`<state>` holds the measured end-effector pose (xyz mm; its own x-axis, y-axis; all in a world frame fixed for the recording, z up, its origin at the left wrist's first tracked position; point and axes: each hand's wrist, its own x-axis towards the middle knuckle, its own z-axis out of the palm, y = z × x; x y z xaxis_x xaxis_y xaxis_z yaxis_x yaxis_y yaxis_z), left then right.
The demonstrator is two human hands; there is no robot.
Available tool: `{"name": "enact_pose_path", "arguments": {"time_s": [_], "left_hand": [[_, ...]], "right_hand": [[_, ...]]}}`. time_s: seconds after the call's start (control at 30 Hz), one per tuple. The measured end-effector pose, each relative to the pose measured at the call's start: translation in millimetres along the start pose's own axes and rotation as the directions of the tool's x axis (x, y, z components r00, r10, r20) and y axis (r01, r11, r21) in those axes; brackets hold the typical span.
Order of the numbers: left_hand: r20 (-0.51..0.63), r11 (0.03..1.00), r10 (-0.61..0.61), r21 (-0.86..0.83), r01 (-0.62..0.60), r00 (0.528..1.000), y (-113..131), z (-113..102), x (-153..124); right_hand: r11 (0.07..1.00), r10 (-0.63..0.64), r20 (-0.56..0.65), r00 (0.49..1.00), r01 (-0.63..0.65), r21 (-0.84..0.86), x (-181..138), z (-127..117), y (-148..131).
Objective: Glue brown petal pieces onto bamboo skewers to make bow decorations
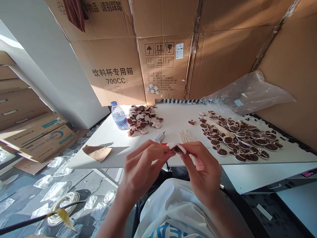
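Note:
Between the fingertips of both hands is a small brown-and-white plush piece (177,148), held just over the table's front edge. My left hand (145,167) pinches its left end, with thumb and fingers closed. From the other side my right hand (203,172) grips the white rim; the fingers partly hide the piece. Right behind the hands lie a small white tube (159,136) with a dark tip and a bunch of thin cream cords (187,136). A heap of loose brown and white plush pieces (142,119) sits to the left. Rightward spreads a large pile of brown pieces with cord bows (244,138).
A water bottle (120,117) stands by the left heap. A torn cardboard scrap (97,153) lies at the white table's (116,148) left front. Tall cardboard (168,72) walls the back, and a clear plastic bag (252,94) rests at the back right.

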<state>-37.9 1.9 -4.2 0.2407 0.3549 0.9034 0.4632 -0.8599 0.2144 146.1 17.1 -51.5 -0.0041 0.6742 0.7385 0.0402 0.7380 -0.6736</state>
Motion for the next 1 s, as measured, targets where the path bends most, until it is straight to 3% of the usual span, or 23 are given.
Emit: {"name": "enact_pose_path", "arguments": {"time_s": [0.6,0.8,1.0], "left_hand": [[-0.047,0.963,-0.186,0.189,0.192,0.981,4.1,4.1,-0.2],[-0.048,0.944,-0.283,0.162,0.287,0.958,4.1,5.4,1.4],[0.041,0.900,-0.434,0.077,0.430,0.900,4.1,3.1,1.9]], "right_hand": [[1.000,0.006,0.032,0.999,-0.005,-0.022,-0.1,-1.5,4.4],[0.994,-0.021,0.059,0.998,0.027,-0.110,0.1,-3.7,3.3],[0.976,-0.014,0.141,0.990,0.044,-0.215,0.8,-8.4,3.9]]}}
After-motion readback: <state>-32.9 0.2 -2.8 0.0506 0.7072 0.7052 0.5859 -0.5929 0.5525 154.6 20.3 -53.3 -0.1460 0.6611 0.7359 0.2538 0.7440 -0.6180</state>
